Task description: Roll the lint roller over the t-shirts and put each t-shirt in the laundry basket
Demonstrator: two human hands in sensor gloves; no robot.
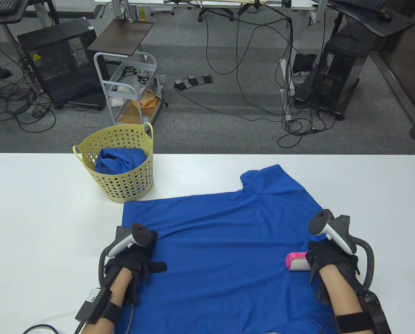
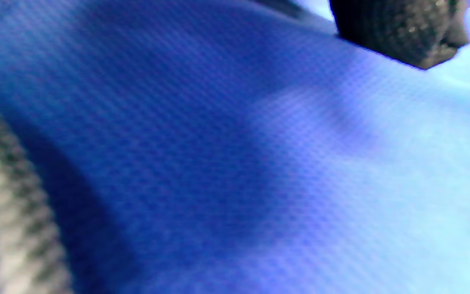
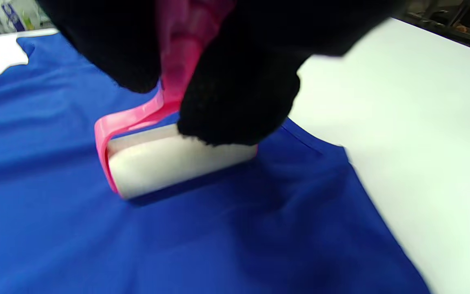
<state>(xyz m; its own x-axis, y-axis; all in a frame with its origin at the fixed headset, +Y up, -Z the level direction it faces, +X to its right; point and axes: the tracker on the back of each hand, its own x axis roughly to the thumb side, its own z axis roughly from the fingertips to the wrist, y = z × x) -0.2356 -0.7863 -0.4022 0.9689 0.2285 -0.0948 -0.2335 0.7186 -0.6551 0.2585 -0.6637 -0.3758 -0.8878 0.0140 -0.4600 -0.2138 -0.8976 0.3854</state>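
A blue t-shirt (image 1: 228, 243) lies spread flat on the white table (image 1: 37, 215). My right hand (image 1: 327, 259) grips the pink handle of a lint roller (image 1: 295, 261), whose white roll (image 3: 174, 161) rests on the shirt near its right edge. My left hand (image 1: 138, 259) lies flat on the shirt's left part, fingers stretched out and pressing the cloth (image 2: 235, 163); one gloved fingertip (image 2: 398, 32) shows in the left wrist view. A yellow perforated laundry basket (image 1: 124, 163) stands at the table's far left-centre with another blue t-shirt (image 1: 120, 161) inside.
Bare white tabletop (image 3: 414, 122) lies right of the shirt. Beyond the table's far edge the floor holds a grey cart (image 1: 131, 90), cables and computer cases.
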